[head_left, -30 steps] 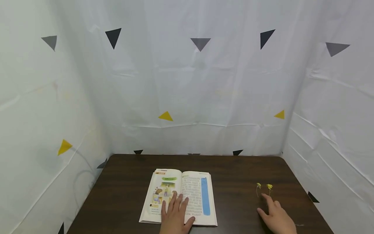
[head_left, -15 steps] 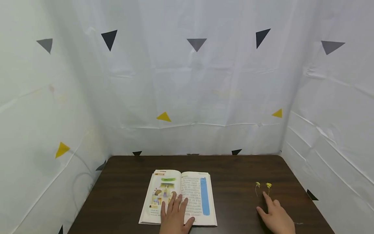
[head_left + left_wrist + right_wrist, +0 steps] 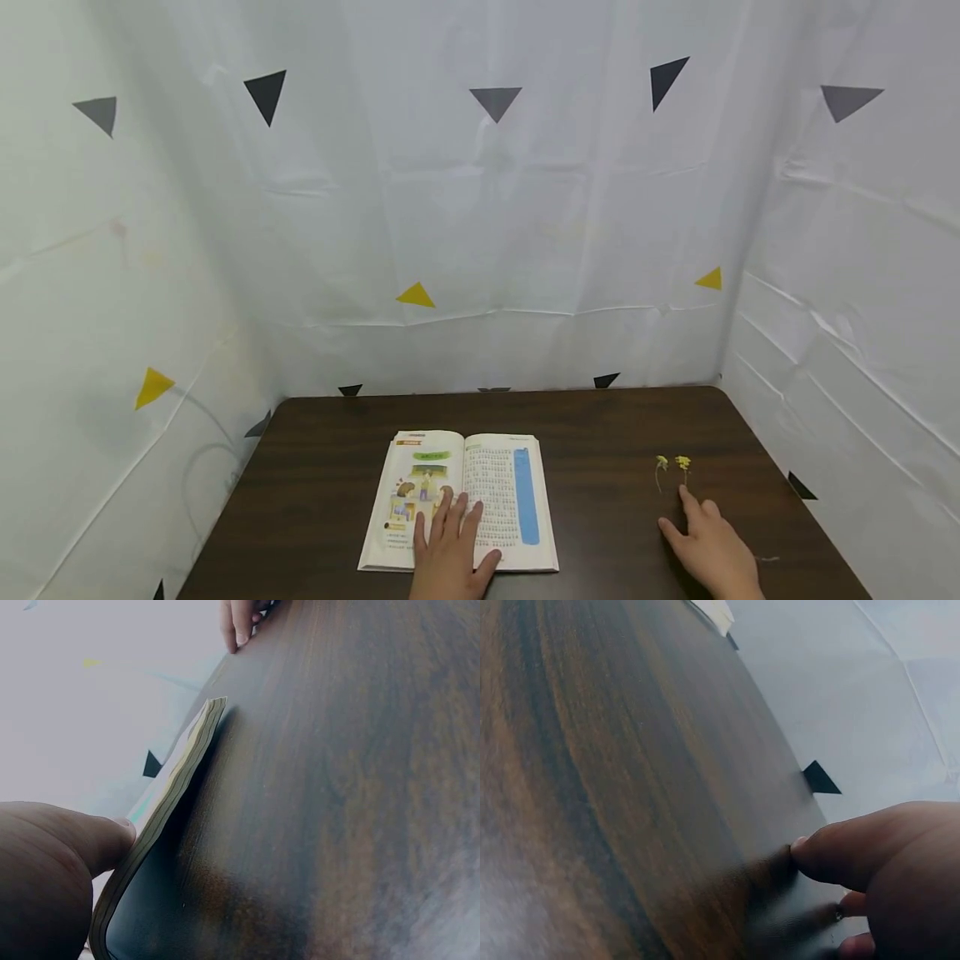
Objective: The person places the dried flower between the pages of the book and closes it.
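An open book [image 3: 408, 500] lies on the dark wooden table, its left page with coloured pictures, its right page with text and a blue strip. My left hand [image 3: 450, 550] rests on its lower middle with fingers spread. In the left wrist view, the thumb lies along the book's edge [image 3: 184, 776]. To the right are two small yellow flowers on thin stems, a left flower [image 3: 661, 462] and a right flower [image 3: 682, 462]. My right hand [image 3: 711, 546] reaches its index fingertip to the lower stem of the right flower. The thumb stands apart from that finger.
The brown table [image 3: 585, 467] ends at the back against a white sheet [image 3: 525, 242] printed with grey, black and yellow triangles. Sheets also hang at both sides. A thin pale strand [image 3: 767, 558] lies on the table to the right of my right hand.
My right index finger has shifted from between the stems to the right flower's stem. That flower now lies a little closer to the left one. The left hand stays on the book.
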### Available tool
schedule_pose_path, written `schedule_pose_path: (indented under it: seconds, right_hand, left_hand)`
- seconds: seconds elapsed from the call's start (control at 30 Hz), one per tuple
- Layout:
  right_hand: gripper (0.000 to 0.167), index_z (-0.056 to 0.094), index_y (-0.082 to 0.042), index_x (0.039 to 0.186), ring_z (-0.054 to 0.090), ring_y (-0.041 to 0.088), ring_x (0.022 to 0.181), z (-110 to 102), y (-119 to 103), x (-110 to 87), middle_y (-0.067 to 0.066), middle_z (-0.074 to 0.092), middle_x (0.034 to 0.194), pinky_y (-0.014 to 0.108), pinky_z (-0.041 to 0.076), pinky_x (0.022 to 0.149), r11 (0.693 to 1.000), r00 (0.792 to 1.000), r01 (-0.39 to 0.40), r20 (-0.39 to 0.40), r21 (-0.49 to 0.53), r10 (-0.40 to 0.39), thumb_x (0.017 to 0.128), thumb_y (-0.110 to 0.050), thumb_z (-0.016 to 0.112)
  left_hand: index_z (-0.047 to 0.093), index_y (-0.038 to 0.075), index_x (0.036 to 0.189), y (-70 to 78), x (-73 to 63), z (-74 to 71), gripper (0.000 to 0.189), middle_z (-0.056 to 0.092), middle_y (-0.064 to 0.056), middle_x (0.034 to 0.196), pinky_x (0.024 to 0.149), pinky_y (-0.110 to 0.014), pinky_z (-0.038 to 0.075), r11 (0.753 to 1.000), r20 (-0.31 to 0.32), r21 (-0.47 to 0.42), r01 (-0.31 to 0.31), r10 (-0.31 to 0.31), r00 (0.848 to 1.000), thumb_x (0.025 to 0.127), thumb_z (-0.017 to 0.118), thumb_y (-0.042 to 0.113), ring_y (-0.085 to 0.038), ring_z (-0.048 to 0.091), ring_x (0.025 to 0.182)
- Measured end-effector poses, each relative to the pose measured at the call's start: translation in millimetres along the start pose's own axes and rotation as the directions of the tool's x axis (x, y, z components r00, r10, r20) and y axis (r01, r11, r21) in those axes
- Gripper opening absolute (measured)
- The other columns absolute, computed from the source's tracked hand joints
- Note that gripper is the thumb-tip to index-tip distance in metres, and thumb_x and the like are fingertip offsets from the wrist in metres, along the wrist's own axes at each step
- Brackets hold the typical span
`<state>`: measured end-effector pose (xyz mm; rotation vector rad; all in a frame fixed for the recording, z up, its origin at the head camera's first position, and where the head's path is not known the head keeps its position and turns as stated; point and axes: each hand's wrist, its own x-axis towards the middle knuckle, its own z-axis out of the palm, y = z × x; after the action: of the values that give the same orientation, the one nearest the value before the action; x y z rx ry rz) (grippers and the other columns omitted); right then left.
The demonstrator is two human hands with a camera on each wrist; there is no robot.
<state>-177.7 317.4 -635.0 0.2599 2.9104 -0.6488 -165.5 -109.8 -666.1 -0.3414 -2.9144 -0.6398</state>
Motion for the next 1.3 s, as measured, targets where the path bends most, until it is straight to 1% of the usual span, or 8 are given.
schedule_pose_path:
  seconds: [0.13, 0.3, 0.43, 0.67, 0.8, 1.07, 1.2, 1.3]
  right_hand:
    - [0.076, 0.048, 0.001, 0.159, 0.060, 0.021, 0.072, 0.2, 0.4, -2.0, 0.020, 0.062, 0.110, 0.039, 0.044, 0.058, 0.999, 0.995, -0.025, -0.098, 0.041, 0.029, 0.108, -0.054, 0.061]
    - [0.035, 0.067, -0.001, 0.131, 0.062, 0.021, 0.075, 0.2, 1.3, -5.8, 0.016, 0.063, 0.104, 0.039, 0.046, 0.060, 0.991, 0.960, -0.055, -0.268, 0.125, 0.087, 0.107, -0.027, 0.066]
    - [0.020, 0.071, -0.002, 0.111, 0.065, 0.024, 0.080, 1.3, 3.5, -7.1, 0.016, 0.064, 0.102, 0.043, 0.051, 0.065, 0.990, 0.943, -0.056, -0.318, 0.133, 0.096, 0.103, -0.020, 0.070]
    - [0.022, 0.069, 0.002, 0.109, 0.067, 0.029, 0.080, 2.8, 4.5, -4.3, 0.013, 0.069, 0.092, 0.052, 0.054, 0.070, 0.980, 0.926, -0.127, -0.336, 0.150, 0.172, 0.102, -0.018, 0.069]
    - [0.018, 0.070, 0.000, 0.102, 0.066, 0.030, 0.079, 2.3, 3.8, -3.4, 0.014, 0.067, 0.089, 0.054, 0.053, 0.071, 0.982, 0.931, -0.133, -0.324, 0.131, 0.169, 0.102, -0.018, 0.066]
    - [0.020, 0.068, -0.006, 0.095, 0.064, 0.026, 0.074, 6.4, 4.3, -2.3, 0.015, 0.066, 0.091, 0.044, 0.049, 0.060, 0.974, 0.937, -0.154, -0.289, 0.166, 0.198, 0.100, -0.023, 0.060]
    - [0.024, 0.071, -0.007, 0.099, 0.064, 0.027, 0.081, 7.4, 2.6, -1.8, 0.016, 0.065, 0.101, 0.041, 0.046, 0.064, 0.953, 0.907, -0.185, -0.330, 0.241, 0.260, 0.099, -0.028, 0.057]
    - [0.026, 0.070, -0.009, 0.104, 0.064, 0.027, 0.085, 7.6, 1.2, -2.9, 0.015, 0.066, 0.104, 0.041, 0.043, 0.067, 0.918, 0.875, -0.191, -0.364, 0.347, 0.320, 0.100, -0.031, 0.057]
  left_hand:
    - [0.058, 0.018, 0.156, 1.7, 1.5, -1.3, 0.077, 0.049, -0.011, 0.168, 0.125, -0.078, 0.014, 1.000, 0.004, -0.016, -0.002, 0.002, 1.000, 0.096, 0.071, 0.064, -0.038, 0.031, 0.163]
    - [0.057, 0.018, 0.156, 3.6, 1.5, -4.0, 0.076, 0.049, -0.012, 0.168, 0.126, -0.079, 0.014, 1.000, 0.030, -0.024, 0.008, -0.007, 1.000, 0.096, 0.072, 0.062, -0.039, 0.030, 0.164]
    - [0.057, 0.018, 0.157, 3.2, 0.5, -3.5, 0.076, 0.049, -0.011, 0.168, 0.126, -0.079, 0.014, 1.000, 0.040, -0.025, 0.012, -0.011, 0.999, 0.096, 0.073, 0.061, -0.039, 0.030, 0.164]
    - [0.058, 0.019, 0.156, 1.6, 0.3, -1.8, 0.075, 0.049, -0.011, 0.168, 0.126, -0.079, 0.013, 1.000, 0.043, -0.028, 0.012, -0.011, 0.999, 0.096, 0.073, 0.060, -0.040, 0.030, 0.164]
    - [0.057, 0.020, 0.157, 0.4, 0.4, -2.5, 0.075, 0.048, -0.010, 0.169, 0.126, -0.079, 0.013, 1.000, 0.051, -0.024, 0.018, -0.017, 0.999, 0.096, 0.072, 0.061, -0.039, 0.030, 0.164]
    - [0.058, 0.019, 0.156, 0.1, 0.7, -2.6, 0.075, 0.049, -0.010, 0.168, 0.126, -0.079, 0.015, 1.000, 0.054, -0.005, 0.019, -0.019, 0.998, 0.096, 0.072, 0.062, -0.039, 0.030, 0.164]
    - [0.058, 0.019, 0.156, 0.6, 1.5, -2.6, 0.076, 0.049, -0.010, 0.168, 0.126, -0.079, 0.016, 1.000, 0.050, 0.007, 0.014, -0.015, 0.999, 0.096, 0.072, 0.062, -0.039, 0.030, 0.164]
    - [0.058, 0.019, 0.157, 1.1, 2.5, -3.5, 0.076, 0.049, -0.010, 0.168, 0.125, -0.080, 0.016, 1.000, 0.057, 0.007, 0.014, -0.014, 0.998, 0.096, 0.072, 0.063, -0.039, 0.030, 0.164]
